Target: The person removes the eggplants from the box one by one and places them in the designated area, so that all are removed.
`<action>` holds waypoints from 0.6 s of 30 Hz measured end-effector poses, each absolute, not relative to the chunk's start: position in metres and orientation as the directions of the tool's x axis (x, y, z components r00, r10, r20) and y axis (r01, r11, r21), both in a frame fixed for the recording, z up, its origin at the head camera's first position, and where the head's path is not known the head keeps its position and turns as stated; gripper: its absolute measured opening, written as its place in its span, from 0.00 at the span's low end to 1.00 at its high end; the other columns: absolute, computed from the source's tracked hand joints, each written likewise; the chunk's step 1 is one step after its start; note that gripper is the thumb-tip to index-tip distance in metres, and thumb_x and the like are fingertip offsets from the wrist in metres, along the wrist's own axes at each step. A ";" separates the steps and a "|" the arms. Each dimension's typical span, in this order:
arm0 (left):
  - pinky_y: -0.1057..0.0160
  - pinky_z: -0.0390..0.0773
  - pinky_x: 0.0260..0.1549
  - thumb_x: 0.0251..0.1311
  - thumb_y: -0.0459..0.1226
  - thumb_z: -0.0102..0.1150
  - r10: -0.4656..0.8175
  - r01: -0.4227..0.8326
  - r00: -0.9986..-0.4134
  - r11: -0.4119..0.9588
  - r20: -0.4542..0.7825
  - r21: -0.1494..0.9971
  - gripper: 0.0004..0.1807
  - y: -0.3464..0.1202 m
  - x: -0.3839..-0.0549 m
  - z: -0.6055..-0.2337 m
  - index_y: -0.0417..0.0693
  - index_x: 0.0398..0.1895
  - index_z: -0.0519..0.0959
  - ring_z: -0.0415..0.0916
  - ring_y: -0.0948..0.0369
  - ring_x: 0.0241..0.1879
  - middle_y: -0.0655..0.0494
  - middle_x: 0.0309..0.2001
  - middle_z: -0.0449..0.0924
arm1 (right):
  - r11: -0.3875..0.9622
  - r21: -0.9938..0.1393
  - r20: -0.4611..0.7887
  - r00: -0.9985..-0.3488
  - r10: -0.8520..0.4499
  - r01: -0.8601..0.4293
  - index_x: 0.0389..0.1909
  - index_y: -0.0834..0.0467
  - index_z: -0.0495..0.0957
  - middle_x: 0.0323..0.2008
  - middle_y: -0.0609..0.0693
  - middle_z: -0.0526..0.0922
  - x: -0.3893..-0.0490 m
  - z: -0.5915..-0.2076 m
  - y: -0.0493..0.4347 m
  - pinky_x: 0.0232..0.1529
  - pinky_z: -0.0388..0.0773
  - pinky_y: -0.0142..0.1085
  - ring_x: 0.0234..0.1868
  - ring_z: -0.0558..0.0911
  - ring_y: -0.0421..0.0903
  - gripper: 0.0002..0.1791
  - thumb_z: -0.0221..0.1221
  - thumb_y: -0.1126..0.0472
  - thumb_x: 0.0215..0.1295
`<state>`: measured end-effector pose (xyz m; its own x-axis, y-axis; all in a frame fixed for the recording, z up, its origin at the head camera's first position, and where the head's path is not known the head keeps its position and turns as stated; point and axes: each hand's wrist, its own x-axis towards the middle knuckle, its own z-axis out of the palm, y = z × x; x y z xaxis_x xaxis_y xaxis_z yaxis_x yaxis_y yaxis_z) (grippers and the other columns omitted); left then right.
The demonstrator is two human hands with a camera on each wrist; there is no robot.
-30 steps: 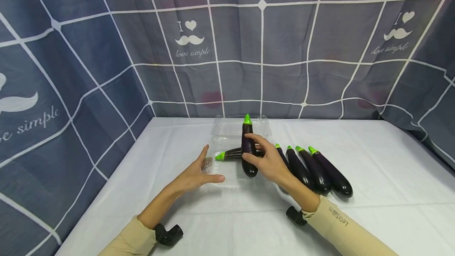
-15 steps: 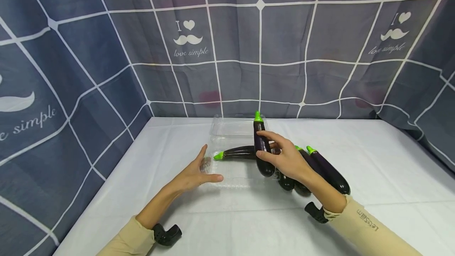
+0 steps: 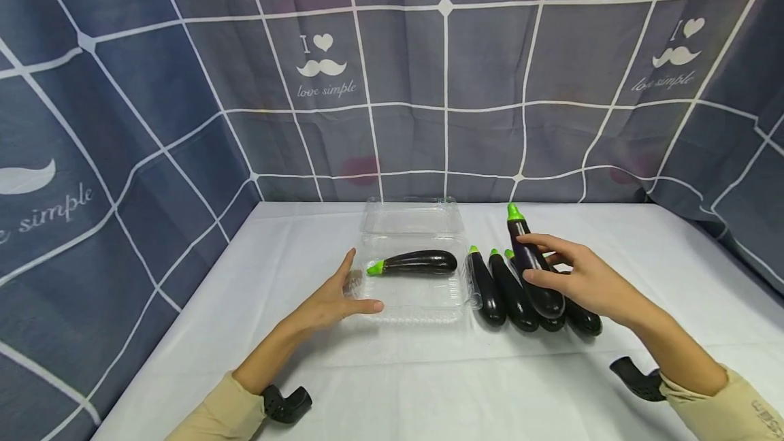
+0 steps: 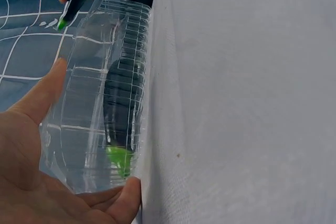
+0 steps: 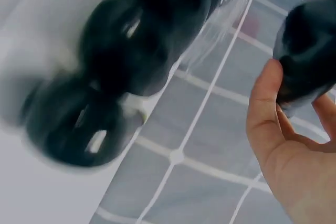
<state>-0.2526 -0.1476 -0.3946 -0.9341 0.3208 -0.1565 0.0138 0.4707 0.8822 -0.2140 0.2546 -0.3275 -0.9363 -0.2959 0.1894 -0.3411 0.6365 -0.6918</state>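
My right hand [image 3: 584, 281] grips a dark purple eggplant [image 3: 531, 260] with a bright green stem, thumb on its near side. It is held tilted over the row of eggplants [image 3: 513, 295] on the table; in the right wrist view the held eggplant [image 5: 310, 51] is cut off by the edge. One eggplant [image 3: 422, 262] lies sideways in the clear plastic clamshell box [image 3: 416, 308], stem to the left. At the box's left side is my left hand [image 3: 327, 301], thumb and fingers spread; in the left wrist view the fingertips [image 4: 128, 195] lie against the box's end.
The box's raised lid [image 3: 413, 216] leans at the back. A white cloth [image 3: 392, 386] covers the table. Grey-blue checked curtains [image 3: 398, 141] stand behind it and at both sides. A black wrist mount [image 3: 286, 405] sits on the left forearm.
My right hand has carried its eggplant from above the box rightward to over the row. The eggplant in the box is now uncovered. My left hand has stayed by the box.
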 end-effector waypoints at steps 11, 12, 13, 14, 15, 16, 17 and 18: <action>0.39 0.50 0.67 0.50 0.49 0.75 0.317 0.015 -0.935 0.477 -0.156 0.879 0.67 -0.149 -0.253 -0.395 0.57 0.80 0.32 0.39 0.48 0.76 0.41 0.78 0.40 | 0.718 -0.653 0.134 -0.970 -0.205 -0.242 0.73 0.54 0.61 0.57 0.62 0.75 -0.204 -0.339 0.329 0.39 0.74 0.32 0.48 0.74 0.30 0.37 0.64 0.55 0.67; 0.39 0.50 0.67 0.50 0.49 0.75 0.317 0.016 -0.936 0.477 -0.155 0.879 0.67 -0.149 -0.253 -0.395 0.56 0.80 0.32 0.39 0.48 0.76 0.41 0.78 0.40 | 0.721 -0.652 0.127 -0.971 -0.202 -0.235 0.73 0.54 0.61 0.56 0.62 0.76 -0.204 -0.341 0.333 0.39 0.74 0.32 0.48 0.74 0.30 0.36 0.64 0.55 0.67; 0.38 0.50 0.67 0.50 0.50 0.75 0.318 0.019 -0.936 0.478 -0.153 0.878 0.67 -0.149 -0.253 -0.395 0.56 0.80 0.32 0.39 0.48 0.76 0.41 0.78 0.40 | 0.724 -0.651 0.118 -0.973 -0.199 -0.227 0.72 0.55 0.61 0.56 0.62 0.76 -0.204 -0.342 0.337 0.39 0.75 0.32 0.47 0.75 0.30 0.36 0.64 0.55 0.67; 0.38 0.50 0.67 0.51 0.50 0.75 0.320 0.021 -0.935 0.479 -0.152 0.878 0.67 -0.149 -0.253 -0.395 0.56 0.80 0.32 0.39 0.48 0.76 0.42 0.78 0.39 | 0.726 -0.651 0.109 -0.974 -0.199 -0.221 0.72 0.56 0.62 0.56 0.63 0.76 -0.204 -0.344 0.340 0.39 0.75 0.32 0.47 0.75 0.30 0.35 0.64 0.54 0.67; 0.38 0.50 0.67 0.51 0.50 0.75 0.320 0.024 -0.935 0.481 -0.150 0.876 0.67 -0.148 -0.253 -0.395 0.55 0.80 0.32 0.39 0.48 0.76 0.41 0.78 0.40 | 0.727 -0.652 0.098 -0.975 -0.199 -0.214 0.71 0.56 0.62 0.55 0.64 0.76 -0.205 -0.346 0.343 0.38 0.76 0.32 0.47 0.76 0.31 0.35 0.64 0.54 0.67; 0.39 0.50 0.67 0.51 0.50 0.75 0.320 0.028 -0.936 0.484 -0.147 0.874 0.67 -0.148 -0.253 -0.395 0.55 0.80 0.32 0.39 0.48 0.76 0.41 0.78 0.40 | 0.726 -0.655 0.089 -0.975 -0.202 -0.210 0.71 0.57 0.62 0.55 0.65 0.76 -0.206 -0.348 0.346 0.38 0.76 0.31 0.46 0.76 0.31 0.34 0.63 0.54 0.67; 0.39 0.50 0.67 0.51 0.50 0.75 0.319 0.030 -0.936 0.487 -0.146 0.873 0.67 -0.149 -0.253 -0.395 0.55 0.80 0.33 0.39 0.47 0.76 0.41 0.78 0.40 | 0.726 -0.656 0.081 -0.975 -0.207 -0.208 0.71 0.58 0.63 0.55 0.66 0.76 -0.207 -0.350 0.349 0.38 0.76 0.31 0.46 0.76 0.32 0.34 0.63 0.54 0.68; 0.39 0.50 0.67 0.51 0.50 0.75 0.317 0.030 -0.937 0.490 -0.146 0.871 0.67 -0.149 -0.253 -0.395 0.55 0.80 0.33 0.39 0.47 0.76 0.41 0.78 0.40 | 0.724 -0.659 0.071 -0.975 -0.210 -0.204 0.71 0.58 0.62 0.55 0.66 0.76 -0.208 -0.353 0.351 0.38 0.77 0.32 0.46 0.77 0.32 0.34 0.63 0.54 0.68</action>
